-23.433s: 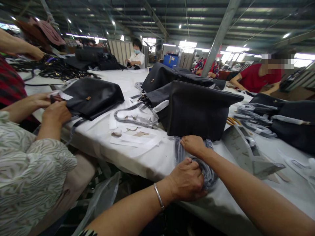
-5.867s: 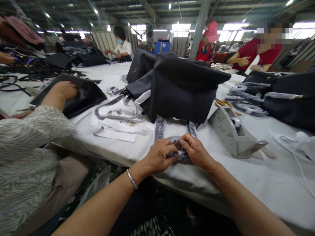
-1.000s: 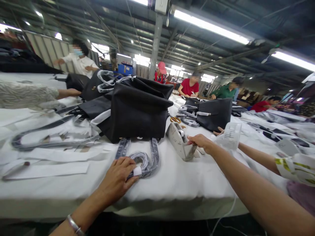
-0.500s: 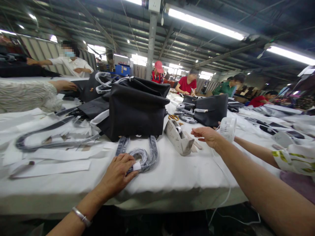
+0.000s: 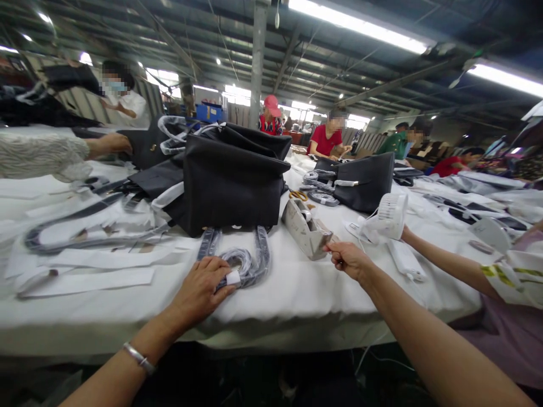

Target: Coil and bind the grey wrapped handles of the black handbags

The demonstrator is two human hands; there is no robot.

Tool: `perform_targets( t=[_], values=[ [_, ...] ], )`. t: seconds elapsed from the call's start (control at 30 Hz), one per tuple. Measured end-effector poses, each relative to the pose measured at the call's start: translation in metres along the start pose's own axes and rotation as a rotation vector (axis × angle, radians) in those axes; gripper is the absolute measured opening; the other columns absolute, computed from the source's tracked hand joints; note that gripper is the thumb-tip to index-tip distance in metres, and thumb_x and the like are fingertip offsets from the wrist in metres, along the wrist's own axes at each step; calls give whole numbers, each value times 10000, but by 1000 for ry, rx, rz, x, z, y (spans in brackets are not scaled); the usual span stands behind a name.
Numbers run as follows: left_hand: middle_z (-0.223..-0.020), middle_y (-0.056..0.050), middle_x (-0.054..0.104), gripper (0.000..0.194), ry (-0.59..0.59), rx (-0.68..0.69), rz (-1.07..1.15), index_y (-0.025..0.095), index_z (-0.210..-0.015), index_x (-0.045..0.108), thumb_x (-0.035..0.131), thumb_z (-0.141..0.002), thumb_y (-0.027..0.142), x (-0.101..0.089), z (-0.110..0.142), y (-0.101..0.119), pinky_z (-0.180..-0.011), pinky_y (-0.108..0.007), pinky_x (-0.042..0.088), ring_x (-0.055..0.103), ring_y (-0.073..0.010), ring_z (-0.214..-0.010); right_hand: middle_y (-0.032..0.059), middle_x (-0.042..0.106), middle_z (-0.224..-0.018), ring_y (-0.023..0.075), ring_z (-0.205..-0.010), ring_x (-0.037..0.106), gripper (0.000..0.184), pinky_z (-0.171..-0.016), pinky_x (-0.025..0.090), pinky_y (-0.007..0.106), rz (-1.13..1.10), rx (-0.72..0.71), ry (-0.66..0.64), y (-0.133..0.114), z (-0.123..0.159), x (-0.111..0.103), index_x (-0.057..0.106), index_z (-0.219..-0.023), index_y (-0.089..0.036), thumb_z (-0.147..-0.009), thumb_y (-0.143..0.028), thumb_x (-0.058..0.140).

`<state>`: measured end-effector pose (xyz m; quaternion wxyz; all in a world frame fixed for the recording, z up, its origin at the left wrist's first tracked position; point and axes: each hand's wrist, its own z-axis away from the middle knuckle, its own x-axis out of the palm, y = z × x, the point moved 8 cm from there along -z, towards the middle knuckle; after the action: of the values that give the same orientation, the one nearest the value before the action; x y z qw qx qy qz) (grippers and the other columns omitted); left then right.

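My left hand lies over a coiled strap in clear plastic wrap, its thumb and fingers around the coil's left side. A white band sits on the coil. The strap joins a black handbag standing just behind it. My right hand is closed in a pinch at the cutting end of a worn grey tape dispenser, on the tape end there; the tape itself barely shows. A roll is seated inside the dispenser.
At right, a co-worker's arm reaches behind a white fan, near a white power bank. Yellow-handled scissors lie behind the dispenser. Another black bag stands farther back. Paper strips and another person's sleeve are at left.
My right hand has moved left to the dispenser's end and closed in a pinch. My left hand stays on the coiled strap. The masked person at back left has shifted their arms.
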<state>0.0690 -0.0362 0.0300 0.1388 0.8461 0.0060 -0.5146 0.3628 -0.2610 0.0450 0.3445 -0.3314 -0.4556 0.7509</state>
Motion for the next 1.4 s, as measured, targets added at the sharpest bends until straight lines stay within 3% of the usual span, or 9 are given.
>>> perform_targets(
  t=[0.27,0.4,0.47,0.63,0.7,0.77,1.03,1.23,1.4],
  values=[
    [-1076,-82,586,262,-16,-26,-21,182,-993,652,599,-865,404,-6,-1,9,-930,-408,401,480,-256,-1044,-78,319,-371,67,-370,283,166,-396,146,206,206,-34,26,12,-2,1,570,-647,-146,-711,-295,606],
    [-1066,-96,577,279,-53,-44,-43,163,-1005,638,612,-860,400,-7,-2,10,-930,-413,401,471,-261,-1052,-60,345,-359,68,-366,265,200,-408,168,226,308,-81,-2,15,16,19,576,-615,-151,-711,-324,612],
    [-1071,-101,572,287,-66,-38,-39,161,-997,635,617,-857,411,-6,-3,11,-928,-407,403,470,-259,-1051,-54,384,-392,74,-402,301,239,-435,213,228,309,-167,-91,8,39,49,627,-701,-143,-733,-379,622],
    [-1078,-101,562,302,-60,-51,-58,158,-1002,627,620,-854,421,-6,-1,10,-931,-391,397,464,-259,-1065,-58,428,-445,78,-446,345,367,-479,276,224,144,-285,-595,8,119,177,650,-845,-160,-793,-518,593],
    [-1071,-103,562,311,-66,-59,-64,154,-988,629,608,-860,437,-6,-1,10,-923,-388,399,465,-261,-1062,-66,415,-429,73,-423,327,366,-447,250,213,123,-232,-609,18,131,210,633,-826,-159,-782,-519,588],
    [-1065,-106,562,329,-73,-59,-63,149,-972,630,595,-864,458,-6,0,11,-914,-388,401,466,-262,-1055,-75,403,-416,68,-399,313,353,-412,212,203,131,-156,-549,30,129,225,614,-817,-154,-754,-501,598],
    [-1049,-119,554,314,-47,-60,-35,134,-993,618,612,-855,415,-9,2,12,-903,-406,400,453,-277,-1057,-77,377,-363,54,-332,321,248,-357,147,177,181,77,-468,37,111,232,585,-719,-135,-806,-367,567],
    [-1017,-132,569,268,-33,-62,-6,134,-923,624,603,-853,391,-7,0,10,-889,-418,403,462,-294,-1037,-64,371,-327,54,-295,335,303,-331,144,157,288,166,-355,39,106,235,556,-642,-144,-880,-330,523],
    [-1049,-114,583,460,13,-73,74,169,-1263,494,603,-859,361,-9,0,9,-883,-408,388,483,-286,-1037,-55,386,-330,64,-286,367,323,-310,159,155,320,213,-331,41,104,235,550,-638,-146,-900,-333,521]
  ],
)
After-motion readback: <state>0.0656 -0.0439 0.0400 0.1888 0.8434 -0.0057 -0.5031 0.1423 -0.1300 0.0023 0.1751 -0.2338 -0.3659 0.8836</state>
